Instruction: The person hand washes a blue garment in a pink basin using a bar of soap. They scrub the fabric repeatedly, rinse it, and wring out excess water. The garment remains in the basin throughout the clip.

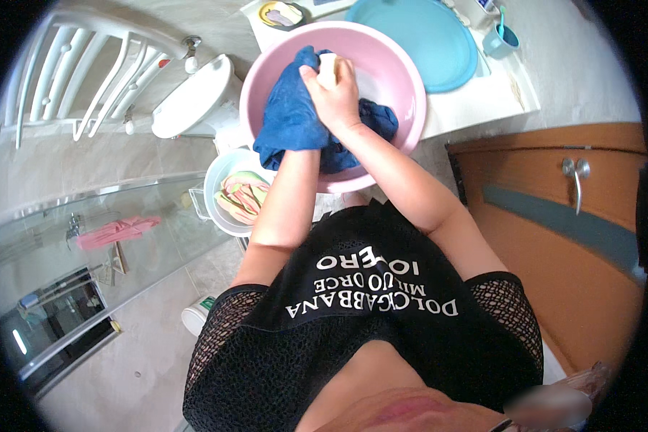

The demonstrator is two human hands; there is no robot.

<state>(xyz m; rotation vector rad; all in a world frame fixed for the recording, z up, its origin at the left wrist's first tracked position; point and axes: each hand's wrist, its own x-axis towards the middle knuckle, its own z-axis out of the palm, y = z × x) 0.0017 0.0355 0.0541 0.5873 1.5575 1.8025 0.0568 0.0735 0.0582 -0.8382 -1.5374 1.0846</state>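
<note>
My right hand [339,100] grips a pale yellow bar, which looks like soap [328,71], against the upper part of a dark blue cloth garment [294,108]. The cloth drapes over my left hand and wrist, so only the forearm shows below it and the fingers are hidden. Both hands are over a large pink plastic basin [417,102]. More of the blue cloth lies bunched in the basin, to the right of and below my right hand.
The basin stands by a white counter [464,110] with a blue round basin [426,43] and a toothbrush cup [501,42]. At left, a pale bucket [213,202] holds pink-and-green cloth [243,197]. A toilet [194,100], a glass panel [156,232] and a wooden door [551,243] surround.
</note>
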